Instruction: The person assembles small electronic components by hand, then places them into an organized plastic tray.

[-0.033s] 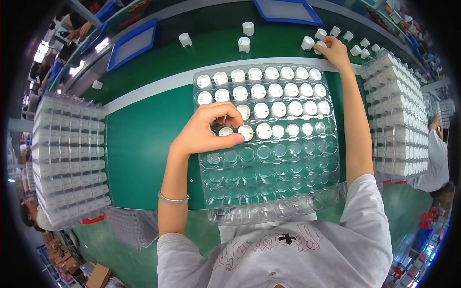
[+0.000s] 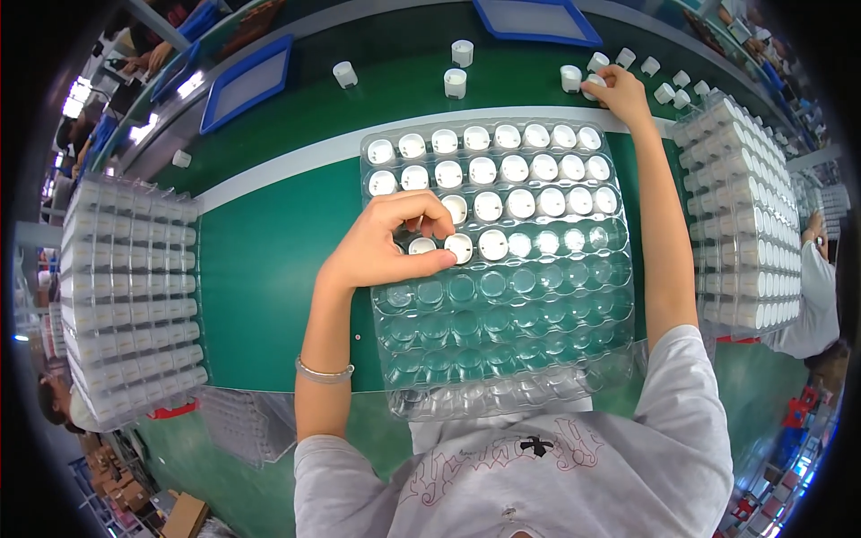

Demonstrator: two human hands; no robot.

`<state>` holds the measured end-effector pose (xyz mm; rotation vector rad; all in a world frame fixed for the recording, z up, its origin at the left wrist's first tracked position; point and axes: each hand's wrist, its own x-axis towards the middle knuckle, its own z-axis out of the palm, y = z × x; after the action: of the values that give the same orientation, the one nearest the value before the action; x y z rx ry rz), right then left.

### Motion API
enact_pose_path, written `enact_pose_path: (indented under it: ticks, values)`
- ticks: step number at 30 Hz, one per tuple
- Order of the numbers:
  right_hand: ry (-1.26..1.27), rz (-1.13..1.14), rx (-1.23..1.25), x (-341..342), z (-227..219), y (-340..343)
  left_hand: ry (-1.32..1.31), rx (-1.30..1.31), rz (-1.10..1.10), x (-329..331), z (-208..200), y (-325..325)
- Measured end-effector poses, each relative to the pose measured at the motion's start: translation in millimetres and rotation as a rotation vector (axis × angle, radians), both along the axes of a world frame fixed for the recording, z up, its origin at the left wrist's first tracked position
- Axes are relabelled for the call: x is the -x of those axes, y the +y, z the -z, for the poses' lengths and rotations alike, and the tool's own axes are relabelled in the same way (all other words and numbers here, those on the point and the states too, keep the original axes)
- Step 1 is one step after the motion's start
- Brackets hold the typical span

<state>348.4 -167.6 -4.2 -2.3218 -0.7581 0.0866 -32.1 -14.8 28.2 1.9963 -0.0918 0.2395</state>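
Slight leftward drift up at the far edge: the right hand (image 2: 625,96) and the white cup at its fingertips (image 2: 593,87) have slid a touch left, and the neighbouring cup (image 2: 570,79) has shifted with them, while the left hand (image 2: 381,229) holds its place.

Head view, then, and the hands are well apart. On the near side, thumb and forefinger of the left hand are closed on a seated cup (image 2: 458,249) in the fourth row of the clear tray (image 2: 502,345). That tray lies on the green counter (image 2: 269,287), its two farthest rows full of white cups, its nearer rows showing bare, see-through pockets. Out at full stretch, the right hand looks to be pinching its cup between thumb and fingers, though it's small up there and the firmness is hard to judge.

Beyond the tray, two loose cups (image 2: 456,83) stand one behind the other, and a lone cup (image 2: 344,73) sits to their left. Tall stacks flank it all: a left stack (image 2: 134,296) and a right stack (image 2: 744,215), both loaded with white pieces. Farther back, a blue-rimmed tray (image 2: 538,21) lies at the top.
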Motion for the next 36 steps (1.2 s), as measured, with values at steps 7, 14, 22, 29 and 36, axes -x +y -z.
enact_pose_path:
  ticks: [7, 14, 22, 29, 36]
  values:
    - [-0.225, -0.361, 0.113, 5.3, 10.0, 17.0, -0.026, 0.034, -0.003, -2.8, -0.2, -0.2]
    - [-0.306, -0.362, 0.455, 42.4, -10.5, 52.8, -0.029, 0.016, 0.008, -5.1, -1.3, -1.5]
    - [0.478, -0.716, -0.273, 181.7, -75.7, 48.4, -0.173, 0.201, -0.383, -6.8, 3.6, -20.9]
    - [0.810, -0.872, -0.523, 234.8, -43.3, 15.8, -0.381, -0.240, -0.356, -11.1, 14.8, -8.4]
    - [0.725, -0.782, -0.757, 217.7, -48.1, 16.9, -0.370, 0.355, -0.506, -13.4, 8.0, -23.9]
